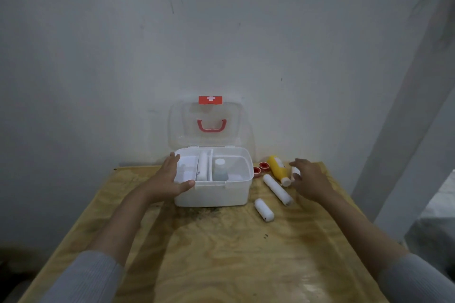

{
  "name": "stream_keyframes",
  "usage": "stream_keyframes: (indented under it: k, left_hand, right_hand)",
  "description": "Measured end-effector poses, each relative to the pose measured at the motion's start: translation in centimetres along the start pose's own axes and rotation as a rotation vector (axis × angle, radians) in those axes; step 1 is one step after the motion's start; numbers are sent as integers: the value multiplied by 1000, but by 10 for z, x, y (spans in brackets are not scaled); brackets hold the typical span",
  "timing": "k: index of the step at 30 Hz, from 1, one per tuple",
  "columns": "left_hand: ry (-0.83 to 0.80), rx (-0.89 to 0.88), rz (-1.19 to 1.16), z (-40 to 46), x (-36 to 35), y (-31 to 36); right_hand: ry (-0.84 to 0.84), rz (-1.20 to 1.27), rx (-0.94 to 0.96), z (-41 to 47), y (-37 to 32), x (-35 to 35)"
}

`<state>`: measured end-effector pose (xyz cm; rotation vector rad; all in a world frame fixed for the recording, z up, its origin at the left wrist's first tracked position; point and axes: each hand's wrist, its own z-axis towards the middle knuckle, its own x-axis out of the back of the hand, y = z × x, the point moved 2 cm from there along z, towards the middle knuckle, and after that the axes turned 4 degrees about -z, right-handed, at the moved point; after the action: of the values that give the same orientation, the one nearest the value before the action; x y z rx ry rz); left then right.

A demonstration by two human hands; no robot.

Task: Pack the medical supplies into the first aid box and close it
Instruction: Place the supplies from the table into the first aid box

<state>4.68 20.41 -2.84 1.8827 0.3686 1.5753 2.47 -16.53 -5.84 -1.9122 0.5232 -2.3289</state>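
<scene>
**Q:** What did the left side of the view show?

**A:** My left hand (170,177) lay spread against the left front corner of the white plastic first aid box (213,192), thumb on the front rim, pinching nothing. The box stood on the pale plywood table (221,253), its clear hinged lid (205,123) upright against the wall. Inside lay a white rolled bandage (203,165) in the tray's middle slot and, to its right, a small clear bottle with a white cap (219,170).

**Q:** And right of the box?

**A:** Two small red caps (260,168), a long white roll (277,189), a short white roll (264,209) and a yellow bottle lying on its side (278,170) rested on the table. My right hand (311,179) hovered beside the yellow bottle, fingers loosely spread near a small white item (295,171); whether they touched it I could not tell.
</scene>
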Motion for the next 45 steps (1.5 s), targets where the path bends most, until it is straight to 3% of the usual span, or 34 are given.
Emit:
stream_keyframes:
  k: [4, 9, 17, 28, 45]
  left_hand:
    - [5, 3, 8, 0, 0, -1]
    - [10, 11, 3, 1, 0, -1]
    - [13, 25, 8, 4, -1, -4]
    - [11, 5, -31, 1, 0, -3]
    - [-14, 17, -13, 1, 1, -4]
  right_hand:
    - [-113, -58, 27, -3, 14, -16]
    - [48, 8, -5, -9, 22, -17]
    - [106, 203, -16, -53, 12, -17]
    - [332, 247, -21, -63, -4, -40]
    - [321, 272, -41, -83, 3, -38]
